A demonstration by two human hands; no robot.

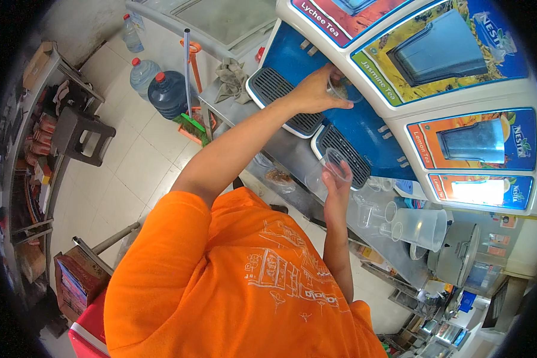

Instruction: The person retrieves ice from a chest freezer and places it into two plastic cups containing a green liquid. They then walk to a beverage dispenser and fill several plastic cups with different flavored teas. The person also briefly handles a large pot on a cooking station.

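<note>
My left hand (320,91) grips a clear plastic cup (345,89) beneath the front of a tea dispenser (398,107), over its blue recessed panel. Part of the cup is hidden by the fingers and the dispenser's front. Lower in the view, my right hand (338,183) holds another clear plastic cup (338,163) beside a black slotted drip tray (344,152). This cup is tilted, and whether it holds anything cannot be told. A second drip tray (277,89) lies under my left forearm.
A grey cloth (232,80) lies on the metal counter (291,156). Clear pitchers (418,228) and a lidded metal container (454,253) stand on its right side. Large water bottles (170,94), a broom (194,125) and a dark plastic stool (83,134) are on the floor to the left.
</note>
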